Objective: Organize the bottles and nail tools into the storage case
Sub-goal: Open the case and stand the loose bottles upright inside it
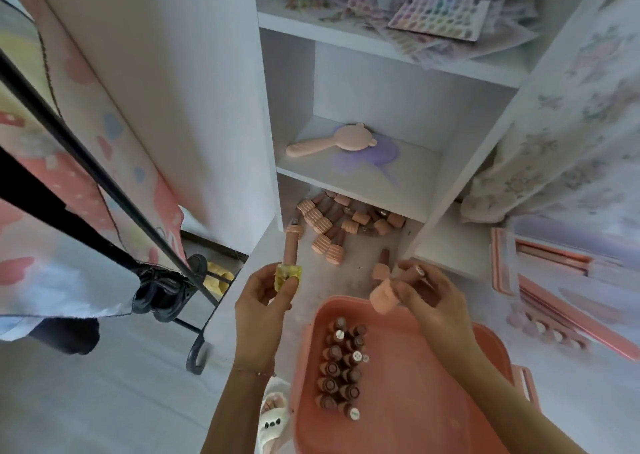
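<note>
1. Left of the pink storage case [450,401], the left hand [263,301] pinches a yellow-capped bottle [290,259], held upright beyond the case's left corner.
2. Inside the case, along its left side, dark bottles [341,367] stand packed in two rows.
3. Above the case's far rim, the right hand [433,301] grips a peach-capped bottle [391,289].
4. Beyond the case, loose bottles [346,221] lie heaped on the bottom shelf [398,242].
</note>
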`<state>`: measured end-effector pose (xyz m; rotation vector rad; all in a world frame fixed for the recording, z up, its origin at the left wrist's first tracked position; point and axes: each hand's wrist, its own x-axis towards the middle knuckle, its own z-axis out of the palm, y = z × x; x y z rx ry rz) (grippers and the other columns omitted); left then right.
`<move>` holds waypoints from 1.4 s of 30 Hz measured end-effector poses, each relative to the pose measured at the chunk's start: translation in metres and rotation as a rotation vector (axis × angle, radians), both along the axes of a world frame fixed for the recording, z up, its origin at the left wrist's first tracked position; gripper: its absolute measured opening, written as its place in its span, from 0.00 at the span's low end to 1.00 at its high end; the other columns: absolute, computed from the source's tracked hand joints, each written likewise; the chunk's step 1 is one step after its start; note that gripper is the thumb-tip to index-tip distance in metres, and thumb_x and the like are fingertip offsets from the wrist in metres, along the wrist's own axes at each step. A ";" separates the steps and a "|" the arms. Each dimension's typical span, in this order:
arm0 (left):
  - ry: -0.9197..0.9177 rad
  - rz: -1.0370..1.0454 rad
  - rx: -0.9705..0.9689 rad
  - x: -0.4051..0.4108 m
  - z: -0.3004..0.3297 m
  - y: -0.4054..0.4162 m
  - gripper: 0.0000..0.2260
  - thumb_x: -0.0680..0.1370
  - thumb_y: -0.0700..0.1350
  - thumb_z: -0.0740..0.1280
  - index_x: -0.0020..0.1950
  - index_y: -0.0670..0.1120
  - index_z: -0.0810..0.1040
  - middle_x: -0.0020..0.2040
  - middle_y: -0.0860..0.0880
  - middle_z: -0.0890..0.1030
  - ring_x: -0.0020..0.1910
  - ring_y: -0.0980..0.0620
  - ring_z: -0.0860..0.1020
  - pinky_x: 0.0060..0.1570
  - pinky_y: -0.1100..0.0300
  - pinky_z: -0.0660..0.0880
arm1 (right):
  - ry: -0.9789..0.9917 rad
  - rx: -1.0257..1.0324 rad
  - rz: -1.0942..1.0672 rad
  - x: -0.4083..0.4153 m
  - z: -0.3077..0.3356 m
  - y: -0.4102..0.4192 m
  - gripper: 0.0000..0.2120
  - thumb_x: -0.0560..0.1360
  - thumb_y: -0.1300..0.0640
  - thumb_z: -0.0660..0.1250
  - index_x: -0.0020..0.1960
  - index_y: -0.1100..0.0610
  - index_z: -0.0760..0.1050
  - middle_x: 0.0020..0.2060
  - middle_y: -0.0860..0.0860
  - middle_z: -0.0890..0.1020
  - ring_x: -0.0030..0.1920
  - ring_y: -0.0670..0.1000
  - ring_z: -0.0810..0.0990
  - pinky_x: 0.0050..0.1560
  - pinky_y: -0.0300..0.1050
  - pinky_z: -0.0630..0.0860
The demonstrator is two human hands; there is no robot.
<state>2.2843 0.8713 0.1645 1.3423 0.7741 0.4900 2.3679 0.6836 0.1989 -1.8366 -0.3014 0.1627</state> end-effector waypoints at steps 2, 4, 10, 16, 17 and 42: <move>-0.012 -0.038 0.033 -0.003 0.007 -0.009 0.09 0.73 0.40 0.69 0.48 0.55 0.78 0.43 0.52 0.81 0.42 0.56 0.78 0.37 0.67 0.77 | -0.013 -0.025 0.048 -0.009 -0.004 -0.014 0.15 0.71 0.67 0.67 0.46 0.47 0.76 0.43 0.43 0.81 0.45 0.36 0.79 0.43 0.25 0.72; -0.025 -0.041 0.078 -0.006 0.012 -0.021 0.09 0.73 0.42 0.69 0.46 0.57 0.78 0.42 0.53 0.81 0.42 0.57 0.78 0.39 0.68 0.77 | 0.005 -0.100 0.102 -0.019 -0.017 -0.027 0.13 0.71 0.67 0.68 0.43 0.48 0.77 0.43 0.43 0.82 0.46 0.38 0.80 0.46 0.27 0.72; -0.009 0.013 0.138 -0.010 0.005 -0.051 0.06 0.72 0.45 0.71 0.46 0.56 0.77 0.41 0.57 0.81 0.42 0.65 0.78 0.37 0.76 0.71 | 0.146 -0.230 0.058 -0.039 -0.075 -0.051 0.11 0.73 0.62 0.68 0.53 0.52 0.76 0.45 0.41 0.80 0.48 0.41 0.80 0.48 0.28 0.73; 0.047 0.042 0.230 -0.009 -0.014 -0.062 0.07 0.73 0.47 0.70 0.46 0.58 0.75 0.44 0.57 0.80 0.45 0.64 0.77 0.42 0.77 0.70 | 0.109 -0.344 0.097 -0.031 -0.101 -0.055 0.16 0.75 0.67 0.63 0.61 0.57 0.73 0.51 0.45 0.76 0.50 0.44 0.76 0.51 0.29 0.67; 0.053 0.039 0.251 -0.008 -0.016 -0.063 0.07 0.73 0.47 0.69 0.47 0.58 0.75 0.45 0.57 0.80 0.46 0.65 0.76 0.42 0.77 0.70 | 0.105 -0.363 0.117 -0.030 -0.103 -0.056 0.16 0.75 0.67 0.62 0.60 0.57 0.73 0.51 0.44 0.76 0.50 0.44 0.76 0.52 0.31 0.68; 0.077 0.049 0.344 -0.008 -0.032 -0.066 0.08 0.73 0.50 0.68 0.46 0.63 0.73 0.46 0.61 0.78 0.48 0.66 0.74 0.44 0.80 0.67 | 0.082 -0.467 0.169 -0.027 -0.141 -0.062 0.08 0.72 0.65 0.64 0.48 0.54 0.72 0.46 0.45 0.72 0.46 0.46 0.73 0.43 0.33 0.64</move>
